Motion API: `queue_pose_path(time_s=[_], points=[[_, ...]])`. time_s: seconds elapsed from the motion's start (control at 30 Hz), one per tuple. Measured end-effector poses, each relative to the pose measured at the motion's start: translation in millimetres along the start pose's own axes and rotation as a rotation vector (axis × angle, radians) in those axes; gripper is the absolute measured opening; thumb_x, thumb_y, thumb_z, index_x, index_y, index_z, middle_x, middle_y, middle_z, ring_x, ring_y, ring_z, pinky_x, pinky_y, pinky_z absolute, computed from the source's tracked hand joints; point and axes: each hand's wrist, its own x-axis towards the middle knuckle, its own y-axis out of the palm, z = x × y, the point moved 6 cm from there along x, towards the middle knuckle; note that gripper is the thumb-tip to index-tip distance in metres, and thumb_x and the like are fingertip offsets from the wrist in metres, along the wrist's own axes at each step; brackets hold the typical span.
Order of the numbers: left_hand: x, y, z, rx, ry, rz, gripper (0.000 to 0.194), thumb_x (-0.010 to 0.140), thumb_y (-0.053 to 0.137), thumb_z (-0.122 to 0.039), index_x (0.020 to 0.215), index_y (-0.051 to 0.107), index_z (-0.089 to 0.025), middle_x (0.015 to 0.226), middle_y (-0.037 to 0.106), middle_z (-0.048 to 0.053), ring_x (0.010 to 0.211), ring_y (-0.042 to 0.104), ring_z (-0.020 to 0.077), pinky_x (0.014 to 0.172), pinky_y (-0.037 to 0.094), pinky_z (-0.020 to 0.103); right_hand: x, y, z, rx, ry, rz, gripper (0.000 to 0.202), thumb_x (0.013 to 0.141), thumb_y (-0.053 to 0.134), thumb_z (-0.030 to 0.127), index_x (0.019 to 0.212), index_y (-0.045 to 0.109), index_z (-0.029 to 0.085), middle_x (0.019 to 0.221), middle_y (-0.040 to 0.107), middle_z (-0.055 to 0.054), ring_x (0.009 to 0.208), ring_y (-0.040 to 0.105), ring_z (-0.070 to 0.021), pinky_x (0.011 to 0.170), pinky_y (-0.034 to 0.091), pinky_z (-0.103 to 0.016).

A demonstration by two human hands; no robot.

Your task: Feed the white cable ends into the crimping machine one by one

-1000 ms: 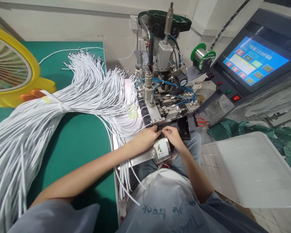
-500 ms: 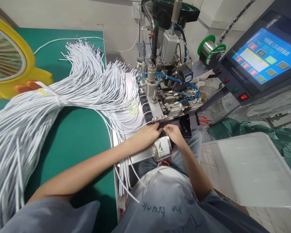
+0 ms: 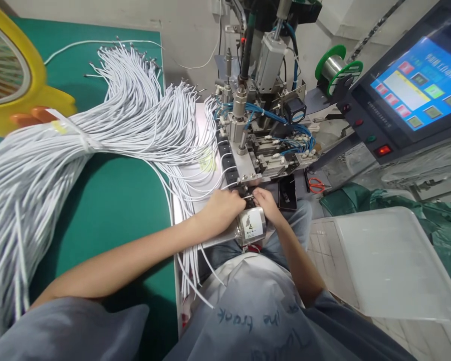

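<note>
My left hand (image 3: 227,206) is closed at the front edge of the soldering machine (image 3: 242,125), its fingers curled round the end of a white cable. Just to its right, my right hand (image 3: 266,203) pinches at a small metal end between the two hands; it is too small to make out. Below them sits a metal cylinder (image 3: 252,224) with a white label. Many white cables (image 3: 135,135) lie bundled on the left, some fanning toward the machine, and several run over its black front blocks (image 3: 229,168).
A green mat (image 3: 128,200) covers the left table, with a yellow fan (image 3: 41,95) at its back. A solder wire spool (image 3: 332,67) and touch screen (image 3: 417,85) stand right. Orange scissors (image 3: 316,185) lie beside a black tray (image 3: 287,193). A translucent plastic bin (image 3: 391,260) is lower right.
The camera view has shifted slightly. My left hand has turned, its knuckles now more on top, and a small metal piece shows between my hands. Both hands remain by the machine's front.
</note>
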Motion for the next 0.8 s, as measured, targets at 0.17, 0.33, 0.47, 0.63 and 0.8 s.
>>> queue_pose_path(time_s=[0.17,0.33,0.47,0.63,0.8], points=[[-2.2,-0.4,6.9,-0.014,-0.053,-0.055,0.020,0.073,0.045,0.000,0.064,0.060,-0.011,0.065,0.059,0.010,0.063,0.062,0.0208,0.047,0.037,0.026,-4.7,-21.3,3.3,-0.091,-0.076,-0.172,0.030,0.077,0.047,0.042,0.058,0.040,0.019,0.053,0.035,0.005,0.052,0.033,-0.0097,0.047,0.026,-0.022],[-1.2,3.2,17.9,-0.024,-0.197,-0.039,0.022,0.074,0.044,0.000,0.072,0.063,-0.009,0.073,0.063,0.014,0.068,0.063,0.0237,0.050,0.038,0.027,-48.6,-29.5,38.7,-0.174,-0.257,-0.444,0.026,0.087,0.039,0.032,0.065,0.042,0.019,0.059,0.038,0.003,0.055,0.036,-0.0114,0.051,0.029,-0.024],[3.2,-6.1,46.3,-0.031,-0.287,-0.055,0.021,0.076,0.044,-0.004,0.075,0.065,-0.010,0.072,0.062,0.012,0.069,0.062,0.0223,0.055,0.039,0.028,-79.0,10.5,58.7,-0.303,-0.493,-0.308,0.019,0.086,0.042,0.021,0.070,0.051,0.018,0.060,0.048,0.001,0.052,0.043,-0.0112,0.052,0.032,-0.024],[-1.6,-26.1,120.3,0.031,-0.442,-0.141,0.031,0.075,0.047,-0.010,0.102,0.062,-0.011,0.104,0.058,0.016,0.098,0.053,0.0264,0.074,0.040,0.034,-86.7,33.4,56.5,-0.436,-0.649,-0.306,0.016,0.083,0.046,0.014,0.069,0.052,0.018,0.055,0.046,0.002,0.047,0.041,-0.0112,0.049,0.030,-0.025],[-6.3,-11.3,164.8,0.056,-0.572,-0.184,0.042,0.076,0.055,-0.022,0.115,0.054,-0.006,0.116,0.050,0.021,0.108,0.044,0.0303,0.085,0.036,0.038,-86.6,33.6,52.9,-0.441,-0.681,-0.294,0.016,0.084,0.045,0.014,0.071,0.052,0.019,0.055,0.046,0.001,0.047,0.041,-0.0120,0.048,0.031,-0.025]])
